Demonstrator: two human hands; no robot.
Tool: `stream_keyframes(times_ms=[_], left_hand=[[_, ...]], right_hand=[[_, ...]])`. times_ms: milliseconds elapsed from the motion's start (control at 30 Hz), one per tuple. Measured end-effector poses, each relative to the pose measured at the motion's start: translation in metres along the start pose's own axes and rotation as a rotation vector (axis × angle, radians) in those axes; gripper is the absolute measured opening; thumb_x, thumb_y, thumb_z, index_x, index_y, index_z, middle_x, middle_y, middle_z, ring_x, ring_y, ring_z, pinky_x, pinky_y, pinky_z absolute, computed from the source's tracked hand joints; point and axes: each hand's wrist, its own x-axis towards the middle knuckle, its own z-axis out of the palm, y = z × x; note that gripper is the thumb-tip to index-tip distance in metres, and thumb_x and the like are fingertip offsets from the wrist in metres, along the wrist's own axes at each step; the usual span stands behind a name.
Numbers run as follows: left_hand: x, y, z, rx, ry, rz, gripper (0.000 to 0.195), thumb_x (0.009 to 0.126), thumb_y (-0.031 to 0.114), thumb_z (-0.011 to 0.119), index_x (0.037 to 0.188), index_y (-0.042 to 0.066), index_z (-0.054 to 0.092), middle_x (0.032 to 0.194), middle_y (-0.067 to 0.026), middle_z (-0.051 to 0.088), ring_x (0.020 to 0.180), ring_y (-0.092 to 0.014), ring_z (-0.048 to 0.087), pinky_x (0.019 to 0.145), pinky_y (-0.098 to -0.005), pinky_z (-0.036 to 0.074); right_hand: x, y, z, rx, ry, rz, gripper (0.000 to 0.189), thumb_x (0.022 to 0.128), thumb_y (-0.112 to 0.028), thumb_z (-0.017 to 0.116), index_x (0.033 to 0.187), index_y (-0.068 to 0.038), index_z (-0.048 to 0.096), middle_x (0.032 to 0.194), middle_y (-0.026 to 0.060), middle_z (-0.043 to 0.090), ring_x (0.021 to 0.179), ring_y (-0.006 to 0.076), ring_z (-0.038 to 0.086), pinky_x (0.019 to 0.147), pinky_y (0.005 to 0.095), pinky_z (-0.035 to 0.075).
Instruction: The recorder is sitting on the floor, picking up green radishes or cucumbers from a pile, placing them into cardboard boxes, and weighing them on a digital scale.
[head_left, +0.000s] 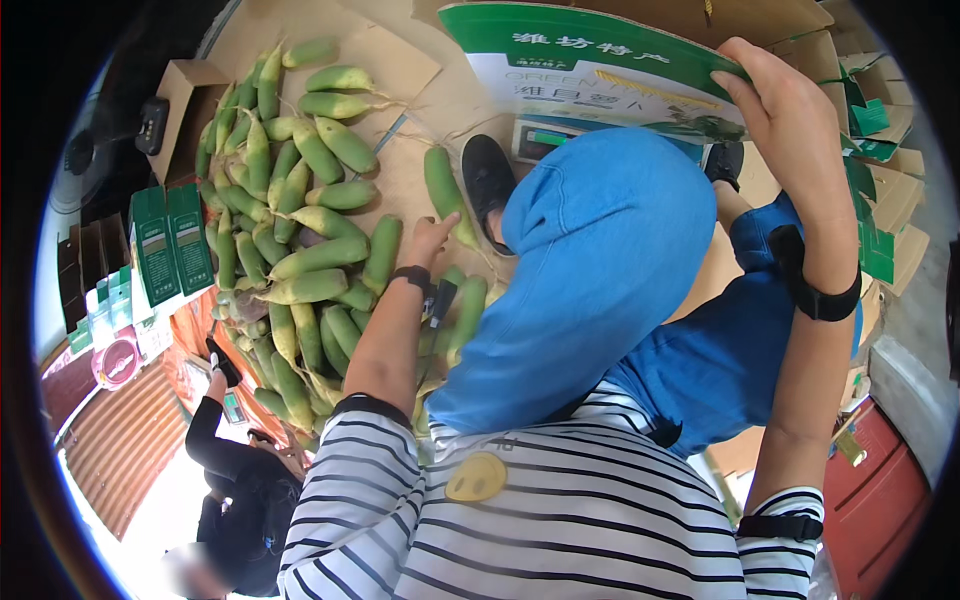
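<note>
My right hand (784, 101) grips the upper right edge of a green and white printed cardboard box (555, 56), thumb on the printed face and fingers behind. My left hand (433, 238) has its index finger stretched out near a long green radish (444, 184) that lies apart on the floor beside my shoe; whether the fingertip touches it I cannot tell. Nothing shows in that hand. Left of it spreads a large heap of green radishes (319, 259) with pale tips. A scale with a lit display (545, 138) is partly hidden behind my knee and the box.
Flat cardboard (405, 56) covers the floor under the radishes. Upright green cartons (171, 244) and an open cardboard box (186, 90) stand at the left. Opened green-lined cartons (877, 187) are stacked at the right. Another person (247, 487) in black is at the lower left.
</note>
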Motion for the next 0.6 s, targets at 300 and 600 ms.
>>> stream_keyframes(times_ms=[300, 600], left_hand=[[0.025, -0.003, 0.017, -0.280, -0.032, 0.080, 0.053, 0.073, 0.033, 0.074, 0.105, -0.006, 0.057, 0.094, -0.0138, 0.064, 0.082, -0.023, 0.064, 0.068, -0.0316, 0.050], [-0.110, 0.103, -0.095, -0.746, 0.064, 0.584, 0.022, 0.086, 0.024, 0.064, 0.094, 0.005, 0.056, 0.079, -0.0012, 0.057, 0.064, -0.010, 0.052, 0.060, -0.0250, 0.043]], right_hand=[[-0.001, -0.006, 0.000, -0.030, 0.015, 0.017, 0.017, 0.084, -0.015, 0.057, 0.100, -0.009, 0.056, 0.090, 0.0112, 0.063, 0.082, 0.0327, 0.059, 0.067, 0.0385, 0.048], [-0.004, -0.006, 0.007, 0.003, 0.190, -0.012, 0.009, 0.072, -0.011, 0.056, 0.075, -0.009, 0.064, 0.071, 0.0094, 0.065, 0.073, 0.0265, 0.066, 0.059, 0.0374, 0.052]])
